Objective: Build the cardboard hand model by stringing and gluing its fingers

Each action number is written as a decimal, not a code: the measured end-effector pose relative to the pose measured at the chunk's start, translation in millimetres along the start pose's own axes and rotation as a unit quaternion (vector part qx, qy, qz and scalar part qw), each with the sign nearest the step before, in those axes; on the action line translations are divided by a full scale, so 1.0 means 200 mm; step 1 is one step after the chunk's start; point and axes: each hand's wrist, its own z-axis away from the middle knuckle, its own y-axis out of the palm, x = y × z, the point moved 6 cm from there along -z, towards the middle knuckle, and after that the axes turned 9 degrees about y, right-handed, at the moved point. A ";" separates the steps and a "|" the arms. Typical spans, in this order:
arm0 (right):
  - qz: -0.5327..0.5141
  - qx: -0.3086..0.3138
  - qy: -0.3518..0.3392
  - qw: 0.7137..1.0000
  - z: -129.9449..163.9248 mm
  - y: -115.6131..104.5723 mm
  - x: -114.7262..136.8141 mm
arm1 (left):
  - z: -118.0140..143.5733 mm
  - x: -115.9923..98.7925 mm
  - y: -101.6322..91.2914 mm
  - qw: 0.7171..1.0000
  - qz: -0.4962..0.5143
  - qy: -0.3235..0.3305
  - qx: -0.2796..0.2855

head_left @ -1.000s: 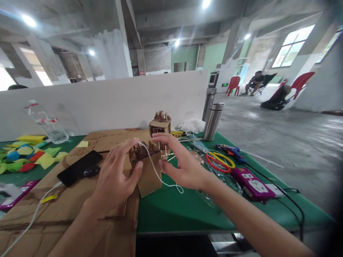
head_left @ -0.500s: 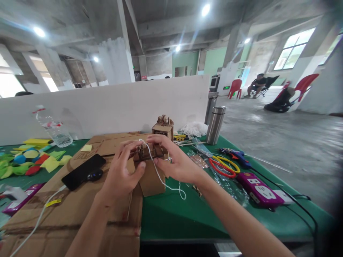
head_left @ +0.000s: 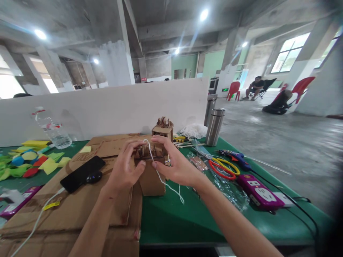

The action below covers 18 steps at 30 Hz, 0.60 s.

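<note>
A small brown cardboard model [head_left: 146, 153] is gripped between my two hands above the green table [head_left: 187, 221]. My left hand [head_left: 125, 171] clasps its left side, thumb underneath. On its right side my right hand [head_left: 174, 164] pinches it together with a white string [head_left: 163, 180]. The string loops over the model's top and hangs down to the table. A flat cardboard flap [head_left: 151, 182] lies just under the model. A second cardboard model [head_left: 163, 129] stands behind my hands.
Flat cardboard sheets [head_left: 66, 210] with a black phone [head_left: 81, 174] lie left. Scissors [head_left: 222, 167], a glue gun [head_left: 233, 156], a purple power strip [head_left: 259, 192] and a steel flask [head_left: 215, 126] sit right. Coloured paper scraps [head_left: 29, 162], a water bottle [head_left: 52, 128] and a white partition [head_left: 107, 103] are behind.
My right hand has closed in from open beside the model to pinching it and the string. Both hands have drawn together and lifted the model slightly.
</note>
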 end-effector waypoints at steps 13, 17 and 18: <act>0.078 -0.190 0.157 0.966 0.16 0.05 -0.11 | 0.01 -0.03 -0.02 0.999 -0.040 0.024 -0.023; 0.124 -0.151 0.195 0.961 0.18 0.04 -0.11 | 0.00 -0.06 -0.01 0.998 -0.043 0.030 -0.018; 0.127 -0.148 0.197 0.961 0.19 0.03 -0.11 | 0.00 -0.07 -0.01 0.998 -0.048 0.033 -0.016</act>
